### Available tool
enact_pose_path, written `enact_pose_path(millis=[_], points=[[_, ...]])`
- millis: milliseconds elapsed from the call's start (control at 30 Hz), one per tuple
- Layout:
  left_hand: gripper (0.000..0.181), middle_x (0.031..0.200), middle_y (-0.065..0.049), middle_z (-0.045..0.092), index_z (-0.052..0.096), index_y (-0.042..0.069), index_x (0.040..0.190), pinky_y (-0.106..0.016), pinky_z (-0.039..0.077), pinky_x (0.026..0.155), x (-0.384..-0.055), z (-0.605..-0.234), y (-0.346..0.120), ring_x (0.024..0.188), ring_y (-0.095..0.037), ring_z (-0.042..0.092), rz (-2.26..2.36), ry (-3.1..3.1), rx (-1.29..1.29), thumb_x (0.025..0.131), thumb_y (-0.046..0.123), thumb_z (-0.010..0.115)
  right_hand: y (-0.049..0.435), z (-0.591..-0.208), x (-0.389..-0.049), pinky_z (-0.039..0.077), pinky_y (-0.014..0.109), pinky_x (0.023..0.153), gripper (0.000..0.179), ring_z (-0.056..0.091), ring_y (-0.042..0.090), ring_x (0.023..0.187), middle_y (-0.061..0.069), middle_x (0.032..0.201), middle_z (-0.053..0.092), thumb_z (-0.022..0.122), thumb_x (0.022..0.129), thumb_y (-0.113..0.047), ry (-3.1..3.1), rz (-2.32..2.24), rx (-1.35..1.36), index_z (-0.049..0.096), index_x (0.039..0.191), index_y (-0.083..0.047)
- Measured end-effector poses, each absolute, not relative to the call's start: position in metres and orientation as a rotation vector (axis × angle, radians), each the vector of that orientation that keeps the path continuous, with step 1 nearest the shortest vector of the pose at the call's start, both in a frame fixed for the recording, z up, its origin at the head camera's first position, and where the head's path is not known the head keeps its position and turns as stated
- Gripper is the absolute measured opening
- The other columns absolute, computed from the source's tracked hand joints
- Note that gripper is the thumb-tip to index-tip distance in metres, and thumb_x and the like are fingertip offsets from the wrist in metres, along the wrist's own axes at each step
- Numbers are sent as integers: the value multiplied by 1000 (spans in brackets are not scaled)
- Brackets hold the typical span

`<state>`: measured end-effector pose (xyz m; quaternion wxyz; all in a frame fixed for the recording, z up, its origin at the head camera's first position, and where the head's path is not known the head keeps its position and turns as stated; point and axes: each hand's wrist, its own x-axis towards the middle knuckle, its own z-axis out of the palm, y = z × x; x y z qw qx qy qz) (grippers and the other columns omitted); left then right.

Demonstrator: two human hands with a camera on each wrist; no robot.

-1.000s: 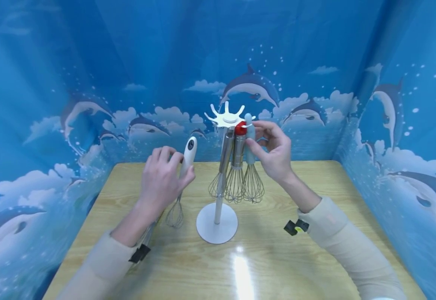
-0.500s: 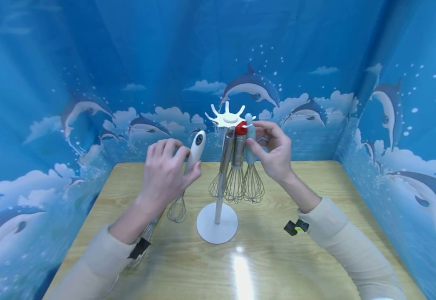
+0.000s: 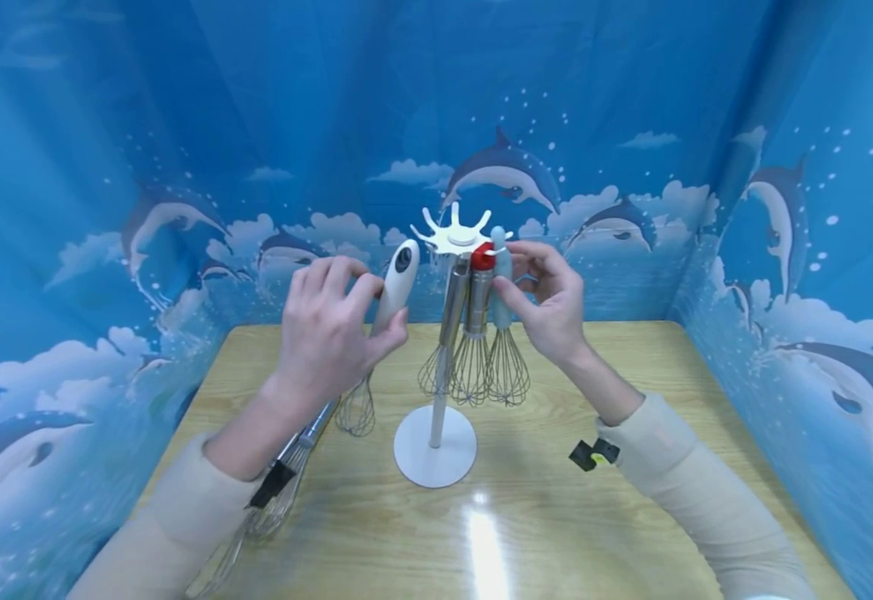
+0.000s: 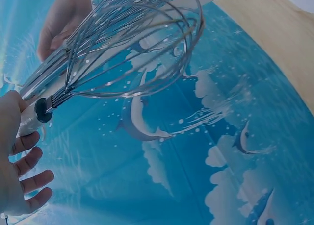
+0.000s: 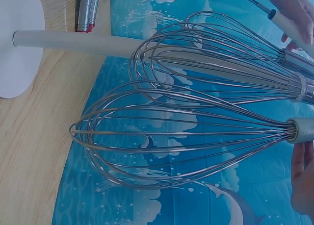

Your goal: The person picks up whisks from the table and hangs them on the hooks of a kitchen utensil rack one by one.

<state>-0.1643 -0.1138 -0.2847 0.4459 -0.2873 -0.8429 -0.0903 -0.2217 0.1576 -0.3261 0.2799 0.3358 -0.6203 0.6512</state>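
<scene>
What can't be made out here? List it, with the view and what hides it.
- Head: the left sleeve hides part of the whisks lying at the left.
- Head: the left hand covers part of the white handle.
- Head: how the red-topped whisk meets the stand is too small to tell.
- Left wrist: the picture's left edge cuts off much of the left hand.
- Right wrist: the right edge cuts off the light-blue handle.

Left grip [image 4: 11, 178] holds a white-handled whisk [image 4: 30, 119] — beyond it, metal-handled whisks [image 4: 46, 70] and the right grip [image 4: 66, 16].
</scene>
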Motion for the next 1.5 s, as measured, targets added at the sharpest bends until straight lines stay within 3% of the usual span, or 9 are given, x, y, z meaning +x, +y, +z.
enact_pose_path(millis=[200,567,1200,1500], points=[[33,104,-20,68,66,2,95,-55,55,84,-160,-273,-113,99,-40,62,-274,-2107,-742,88,34,75,158,-326,-221,53,18,68,40,63,7,86,-13,102,70,73,92,-1,-1665,1738,910,69,125,-22],[32,102,-19,67,67,3,95,-51,53,80,-157,-262,-109,96,-38,59,-296,-2124,-779,88,33,77,157,-324,-221,53,17,68,53,63,5,86,-14,102,70,67,86,13,-1665,1732,902,68,124,-23],[31,106,-18,67,68,5,92,-50,53,79,-155,-255,-103,100,-38,60,-282,-2173,-830,89,34,78,157,-326,-222,54,17,69,44,63,5,85,-13,100,70,67,87,12,-1659,1738,897,69,124,-12],[31,106,-19,68,67,5,89,-49,53,80,-154,-255,-103,100,-38,60,-253,-2196,-826,89,35,76,156,-326,-221,54,17,69,45,64,4,86,-14,101,70,68,88,9,-1657,1743,904,69,124,-17]])
